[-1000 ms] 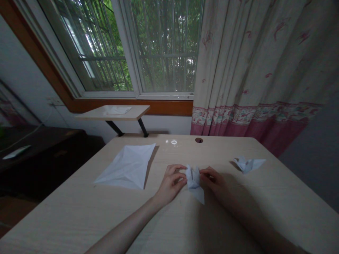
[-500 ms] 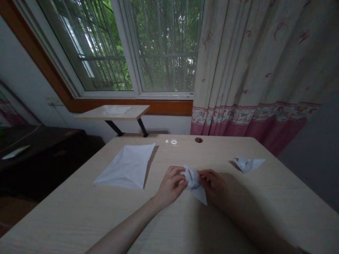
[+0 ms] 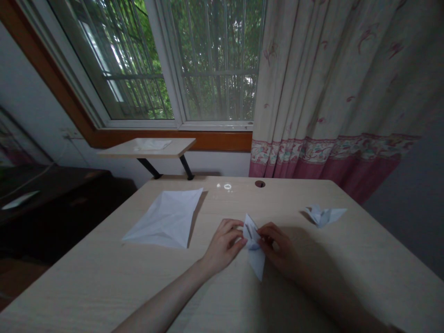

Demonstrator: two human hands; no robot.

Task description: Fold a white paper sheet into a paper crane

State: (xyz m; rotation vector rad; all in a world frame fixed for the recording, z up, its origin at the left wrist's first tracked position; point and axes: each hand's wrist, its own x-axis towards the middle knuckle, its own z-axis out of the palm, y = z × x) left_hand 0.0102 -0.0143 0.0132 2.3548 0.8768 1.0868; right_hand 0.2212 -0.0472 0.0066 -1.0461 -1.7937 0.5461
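Between my two hands is a folded piece of white paper [image 3: 255, 264], pointed at its top and at its bottom end. My left hand [image 3: 224, 243] pinches its left edge with thumb and fingers. On the opposite side, my right hand [image 3: 279, 245] grips the paper's right edge near the middle fold. A creased square sheet of white paper [image 3: 166, 218] lies to the left of my hands. Off to the right rests another folded white paper [image 3: 324, 215] with a wing-like point.
The pale wooden desk [image 3: 208, 300] spans the view below a barred window. A small raised shelf [image 3: 180, 147] at the back left carries more white paper [image 3: 152, 144]. A round cable hole [image 3: 260, 184] sits near the back edge. A floral curtain [image 3: 312, 92] hangs behind.
The folded paper has turned between my fingers, so its lower point has swung left and down and its upper tip stands higher. Both hands keep nearly the same place.
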